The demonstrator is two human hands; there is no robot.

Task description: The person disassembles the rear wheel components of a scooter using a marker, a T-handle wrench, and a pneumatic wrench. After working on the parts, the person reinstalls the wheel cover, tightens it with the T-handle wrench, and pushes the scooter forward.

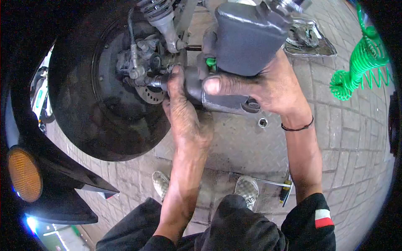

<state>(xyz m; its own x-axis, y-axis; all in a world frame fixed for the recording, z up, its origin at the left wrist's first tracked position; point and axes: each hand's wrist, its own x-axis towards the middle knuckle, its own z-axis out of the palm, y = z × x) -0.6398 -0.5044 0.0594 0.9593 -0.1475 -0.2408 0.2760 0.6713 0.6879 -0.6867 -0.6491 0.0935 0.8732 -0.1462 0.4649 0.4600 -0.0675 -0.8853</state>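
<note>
My right hand (pixel 272 85) is wrapped round a dark grey impact wrench (pixel 228 102), its thumb along the body. My right fingers are hidden behind a large dark block (pixel 251 37) above the body. A small green switch (pixel 211 62) shows near the thumb. My left hand (pixel 186 115) grips the front of the same wrench, thumb on top. From its nose a metal socket (pixel 155 81) reaches a fitting beside the brake caliper (pixel 134 62). Whether it sits fully on a bolt, I cannot tell. The brake disc (pixel 150 95) and black wheel (pixel 79 104) are just left of it.
A shock absorber (pixel 161 19) rises above the wheel. On the paving lie a loose socket (pixel 262 122), a long metal bar (pixel 268 182) and a yellow-black handle (pixel 285 191). A parts tray (pixel 318 49) is at upper right, beside a coiled green hose (pixel 364 62). Black bodywork (pixel 63 171) juts in at left.
</note>
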